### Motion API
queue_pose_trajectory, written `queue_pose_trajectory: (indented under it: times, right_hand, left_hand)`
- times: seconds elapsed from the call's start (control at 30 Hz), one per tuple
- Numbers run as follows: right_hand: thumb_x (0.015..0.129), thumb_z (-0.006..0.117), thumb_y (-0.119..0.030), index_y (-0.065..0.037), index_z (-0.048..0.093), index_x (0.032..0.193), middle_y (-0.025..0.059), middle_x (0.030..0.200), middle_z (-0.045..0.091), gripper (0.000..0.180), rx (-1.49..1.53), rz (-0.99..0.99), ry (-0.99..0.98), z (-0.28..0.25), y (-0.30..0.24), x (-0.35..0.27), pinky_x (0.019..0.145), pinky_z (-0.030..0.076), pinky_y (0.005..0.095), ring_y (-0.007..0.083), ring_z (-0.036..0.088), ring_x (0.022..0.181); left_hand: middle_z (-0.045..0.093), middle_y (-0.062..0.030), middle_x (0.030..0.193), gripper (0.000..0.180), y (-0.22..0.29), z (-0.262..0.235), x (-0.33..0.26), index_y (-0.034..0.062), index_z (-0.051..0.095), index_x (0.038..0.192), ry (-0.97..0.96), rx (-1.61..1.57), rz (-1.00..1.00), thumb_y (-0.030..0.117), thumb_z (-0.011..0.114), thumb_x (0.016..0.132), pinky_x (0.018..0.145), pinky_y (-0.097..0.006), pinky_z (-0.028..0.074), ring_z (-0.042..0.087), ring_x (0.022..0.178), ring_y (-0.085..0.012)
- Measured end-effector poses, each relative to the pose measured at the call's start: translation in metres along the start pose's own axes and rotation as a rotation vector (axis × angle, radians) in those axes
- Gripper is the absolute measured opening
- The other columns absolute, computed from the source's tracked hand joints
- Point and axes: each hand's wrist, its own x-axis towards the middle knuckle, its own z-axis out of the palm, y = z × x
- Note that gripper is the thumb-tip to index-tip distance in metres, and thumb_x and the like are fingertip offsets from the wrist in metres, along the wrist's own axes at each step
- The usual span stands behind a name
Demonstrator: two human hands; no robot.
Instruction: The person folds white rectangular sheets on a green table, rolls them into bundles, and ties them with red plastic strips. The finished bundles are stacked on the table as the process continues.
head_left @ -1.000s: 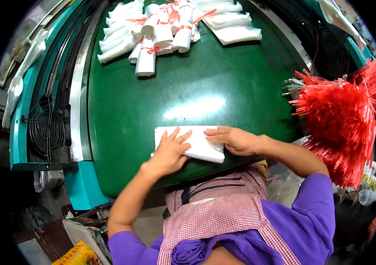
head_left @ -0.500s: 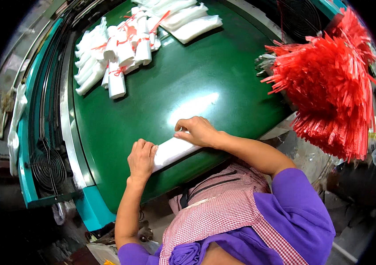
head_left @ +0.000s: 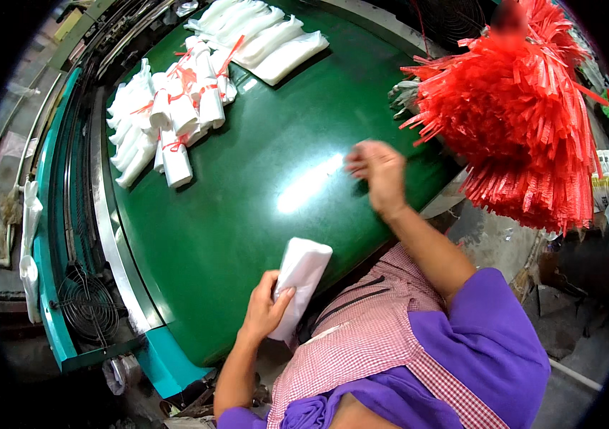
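Note:
My left hand [head_left: 265, 311] grips a folded white stack of plastic bags [head_left: 299, 279] at the near edge of the green table [head_left: 269, 171]. My right hand [head_left: 376, 168] is raised over the table's right side, fingers loosely curled and blurred, holding nothing that I can make out. It is close to a big bunch of red plastic ties [head_left: 526, 121] hanging at the right.
Rolled white bag bundles tied with red strips [head_left: 176, 118] lie at the table's far left. Flat white bag stacks [head_left: 265, 43] sit at the far edge. A teal machine frame with a fan grille [head_left: 86, 307] runs along the left.
The left hand has folded and picked up the white stack at the table's edge. The right hand has let go of it and moved up and right toward the red ties.

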Motion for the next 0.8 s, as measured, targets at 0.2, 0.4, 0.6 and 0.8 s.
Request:
queue_pose_trajectory:
  times: [0.2,0.4,0.6,0.8]
  right_hand:
    - [0.095,0.054,-0.031,-0.003,0.045,0.121,0.0160,0.105,0.061,0.039,0.483,0.203,-0.013,0.018,0.016,-0.032,0.056,0.055,0.0298,0.0243,0.066,0.080]
    - [0.096,0.052,-0.027,-0.003,0.060,0.098,0.0066,0.082,0.064,0.024,0.256,-0.071,0.173,-0.042,-0.006,0.010,0.055,0.050,0.0251,0.0124,0.062,0.067]
    - [0.083,0.058,-0.022,-0.003,0.064,0.079,0.0134,0.068,0.064,0.021,-0.564,0.026,-0.837,0.047,0.043,-0.082,0.059,0.050,0.0378,0.0235,0.062,0.059]
    - [0.072,0.067,-0.018,-0.005,0.065,0.087,0.0178,0.087,0.067,0.020,-0.738,-0.065,-1.351,0.046,0.002,-0.115,0.075,0.051,0.0442,0.0374,0.063,0.084]
  left_hand:
    - [0.064,-0.0055,0.094,0.029,-0.038,-0.002,-0.056,-0.0007,0.054,0.105,0.279,-0.811,-0.168,0.012,0.069,0.083,0.074,-0.025,0.050,0.061,0.081,-0.0105]
    - [0.065,-0.0066,0.097,0.035,-0.038,0.004,-0.033,-0.0010,0.054,0.107,0.215,-0.951,-0.127,0.017,0.071,0.082,0.075,-0.026,0.051,0.063,0.081,-0.0119]
    - [0.064,-0.0054,0.102,0.042,-0.015,-0.011,-0.021,-0.0012,0.057,0.109,-0.020,-0.951,-0.110,0.020,0.076,0.077,0.084,-0.030,0.049,0.061,0.091,-0.0139]
    - [0.050,-0.0121,0.130,0.036,-0.018,-0.014,-0.028,-0.0005,0.063,0.107,-0.312,-0.933,-0.217,0.008,0.076,0.074,0.099,-0.034,0.039,0.050,0.115,-0.0191]
